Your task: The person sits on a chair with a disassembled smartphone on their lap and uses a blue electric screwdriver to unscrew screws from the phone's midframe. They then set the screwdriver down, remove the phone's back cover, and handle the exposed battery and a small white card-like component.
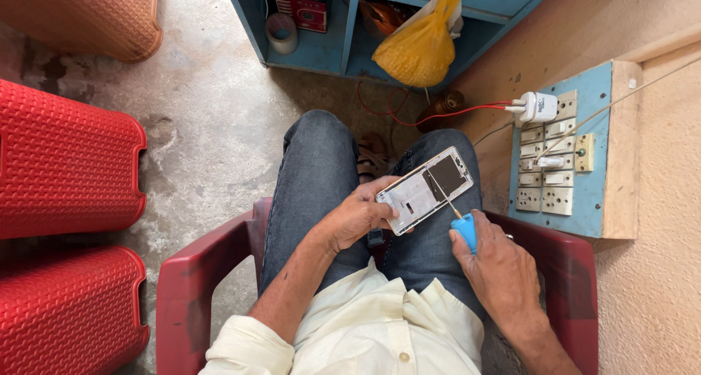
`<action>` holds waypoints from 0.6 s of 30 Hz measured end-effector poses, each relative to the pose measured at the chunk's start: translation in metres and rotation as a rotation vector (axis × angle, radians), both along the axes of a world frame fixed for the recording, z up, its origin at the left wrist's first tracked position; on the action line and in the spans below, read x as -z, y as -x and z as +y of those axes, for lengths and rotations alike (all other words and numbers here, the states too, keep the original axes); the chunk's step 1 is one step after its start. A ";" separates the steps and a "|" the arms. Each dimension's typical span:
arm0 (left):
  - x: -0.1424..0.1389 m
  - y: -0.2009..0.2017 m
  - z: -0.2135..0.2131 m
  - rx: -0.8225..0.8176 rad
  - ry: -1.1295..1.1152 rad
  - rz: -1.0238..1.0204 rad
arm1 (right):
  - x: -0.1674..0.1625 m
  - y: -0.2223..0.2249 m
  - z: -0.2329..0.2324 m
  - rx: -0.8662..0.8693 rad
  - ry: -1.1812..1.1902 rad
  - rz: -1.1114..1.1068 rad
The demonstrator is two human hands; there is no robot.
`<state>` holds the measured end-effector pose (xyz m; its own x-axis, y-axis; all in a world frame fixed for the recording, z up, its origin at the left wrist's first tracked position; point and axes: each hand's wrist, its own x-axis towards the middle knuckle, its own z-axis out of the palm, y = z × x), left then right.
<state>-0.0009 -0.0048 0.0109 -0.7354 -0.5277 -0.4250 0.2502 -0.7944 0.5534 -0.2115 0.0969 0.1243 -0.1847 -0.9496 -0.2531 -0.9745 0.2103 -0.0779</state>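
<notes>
Your left hand (358, 216) grips opened phone (425, 189) by its near-left end, over your lap | your right hand (496, 262) closed on blue-handled screwdriver (454, 213), tip touching phone's inside | you sit in dark red chair (204, 280) | right: blue switchboard (566, 156) with white charger (537, 106) plugged in | left: red stools (66, 163)

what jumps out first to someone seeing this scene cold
At centre, the left hand holds an opened phone frame over the lap, while the right hand works a blue-handled screwdriver with its tip on it. Bright red plastic chairs are along the left edge on the concrete floor. On the wall at right is a blue switchboard with a white charger plugged in.
</notes>
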 end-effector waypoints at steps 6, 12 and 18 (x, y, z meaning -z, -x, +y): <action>0.001 0.000 0.000 0.001 0.010 0.004 | 0.003 -0.004 0.002 -0.019 0.000 -0.008; -0.002 -0.001 0.000 -0.005 0.024 -0.021 | 0.001 -0.007 0.005 -0.016 -0.027 -0.044; -0.002 0.000 0.000 -0.002 0.014 -0.030 | -0.001 -0.007 0.005 -0.020 -0.007 -0.084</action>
